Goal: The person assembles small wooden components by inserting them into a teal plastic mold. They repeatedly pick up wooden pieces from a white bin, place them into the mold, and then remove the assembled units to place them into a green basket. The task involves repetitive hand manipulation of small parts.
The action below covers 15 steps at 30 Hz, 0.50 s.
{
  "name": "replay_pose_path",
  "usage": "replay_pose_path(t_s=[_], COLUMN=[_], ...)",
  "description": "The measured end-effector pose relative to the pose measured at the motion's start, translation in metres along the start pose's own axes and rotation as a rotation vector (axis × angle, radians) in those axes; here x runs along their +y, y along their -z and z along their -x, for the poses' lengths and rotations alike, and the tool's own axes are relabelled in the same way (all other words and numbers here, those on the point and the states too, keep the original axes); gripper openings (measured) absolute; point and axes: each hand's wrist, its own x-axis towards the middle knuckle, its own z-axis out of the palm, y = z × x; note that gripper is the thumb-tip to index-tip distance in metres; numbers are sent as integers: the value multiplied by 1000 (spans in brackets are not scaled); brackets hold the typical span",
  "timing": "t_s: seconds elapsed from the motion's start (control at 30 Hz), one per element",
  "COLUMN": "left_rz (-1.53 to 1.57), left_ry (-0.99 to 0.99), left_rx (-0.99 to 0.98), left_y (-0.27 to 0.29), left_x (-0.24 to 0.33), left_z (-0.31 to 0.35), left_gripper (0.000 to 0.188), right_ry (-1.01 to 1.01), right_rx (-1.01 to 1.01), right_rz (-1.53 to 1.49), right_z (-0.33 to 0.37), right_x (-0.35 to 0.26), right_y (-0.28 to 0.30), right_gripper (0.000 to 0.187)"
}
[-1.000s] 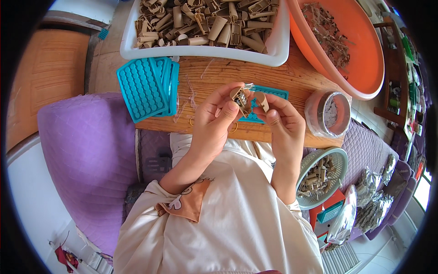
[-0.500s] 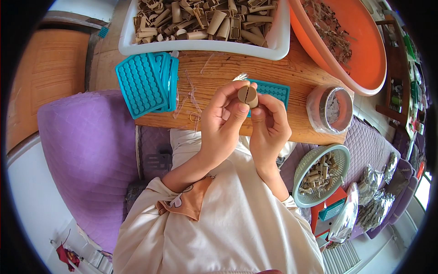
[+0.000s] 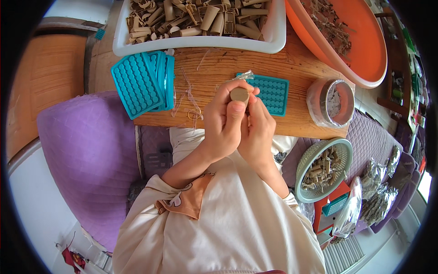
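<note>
Since a second ago the two hands have come together: then they were a little apart, each pinching a small piece, and now they are pressing side by side around a single brown cylinder (image 3: 239,95), much as they were half a second ago. The scene is also sitting slightly lower in the view than before.

The cylinder is standing upright at the very top of the grip, its flat round end facing the camera. The left hand (image 3: 224,123) is wrapping its fingers around the cylinder's left side, thumb pointing up along the body of it, and is closed firmly on it. The right hand (image 3: 258,132) is pressing in from the right, its fingers curled and its fingertips touching the cylinder just below the rim; it is sharing the hold rather than carrying anything else that can be seen.

Both forearms are rising from the lower edge, bent at the elbows, and meeting over the near edge of the wooden table (image 3: 214,73). A flat teal tray (image 3: 273,93) with rows of round holes is lying on the table just behind the hands, with a scrap of clear wrapping at its corner. A stack of similar teal trays (image 3: 143,82) is resting to the left, a white tub (image 3: 200,27) of brown tubes farther back, and an orange basin (image 3: 360,45) to the right.
</note>
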Motion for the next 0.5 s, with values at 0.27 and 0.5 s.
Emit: replay_pose_path(t_s=[0.27, 0.5], left_rz=[511, 943], left_ry=[238, 460], left_rx=[-94, -54], left_y=[7, 3], left_x=[-3, -7], left_z=[-8, -8], left_gripper=[42, 41], right_ry=[32, 87], right_rx=[130, 82], right_rz=[20, 147], right_z=[0, -6], right_x=[7, 8], right_y=[-11, 2], right_gripper=[30, 24])
